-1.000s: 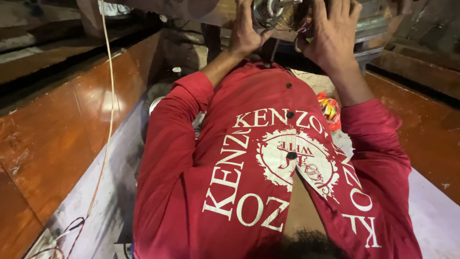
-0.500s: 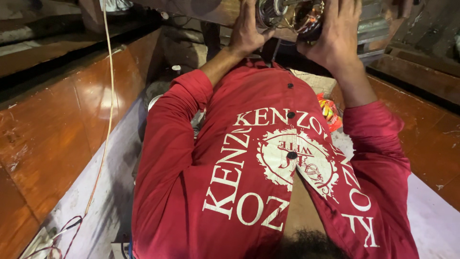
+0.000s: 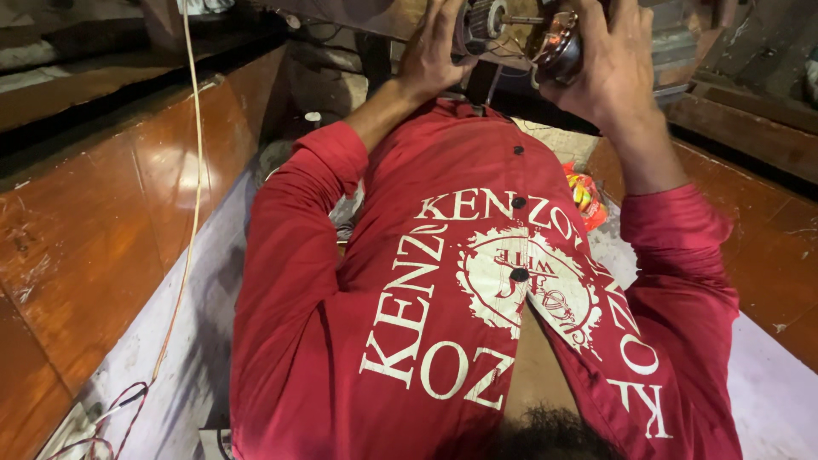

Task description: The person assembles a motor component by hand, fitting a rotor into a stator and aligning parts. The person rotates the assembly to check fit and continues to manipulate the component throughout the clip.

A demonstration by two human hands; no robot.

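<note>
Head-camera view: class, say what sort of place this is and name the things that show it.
Probably a repair workshop or a cramped work space. Both hands, left hand and right hand, grip a metal motor-like part with a toothed wheel; loose wires trail over a worn cloth beside polished wooden boards.

The motor part point(image 3: 520, 38) is cut off by the top edge.

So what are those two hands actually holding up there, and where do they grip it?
Both grip a small motor-like metal part: left hand on its left end, right hand wrapped round its right end.
</note>
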